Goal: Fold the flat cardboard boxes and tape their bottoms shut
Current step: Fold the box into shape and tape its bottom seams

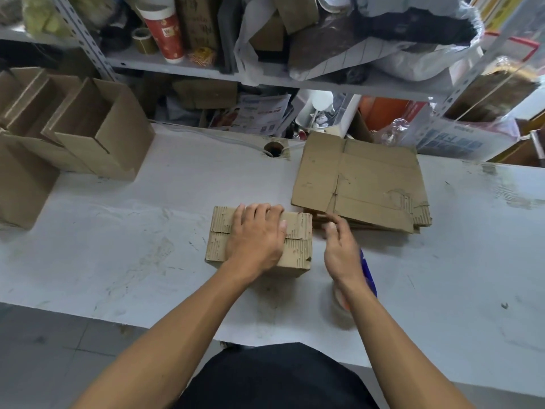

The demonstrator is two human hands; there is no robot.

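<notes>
I see the folded box standing on the white table, near its front edge and roughly centred in the head view. It is a small rectangular carton of brown corrugated cardboard, turned so that its two closed flaps face up; they meet in a straight seam across the top. The outer paper layer is torn away in patches, exposing the ribbed fluting.

My left hand lies palm-down on those flaps, fingers straight and held close together, pressing the seam flat. My right hand hovers just beside the box on its right, fingers relaxed and slightly apart, gripping nothing. Beneath that wrist sits a tape dispenser, blurred, with a blue body and an orange-and-pale roll; I cannot tell whether the hand touches it.

Behind the right hand lies a stack of flat boxes, unfolded brown sheets with creased fold lines and scuffed, frayed edges. The table surface is smudged, scratched and matte, with a round cable hole near its back edge. At far left stands a group of assembled cartons, open-topped, flaps upright. A grey metal shelf behind holds a red-and-white paper cup, crumpled plastic bags and more cardboard.
</notes>
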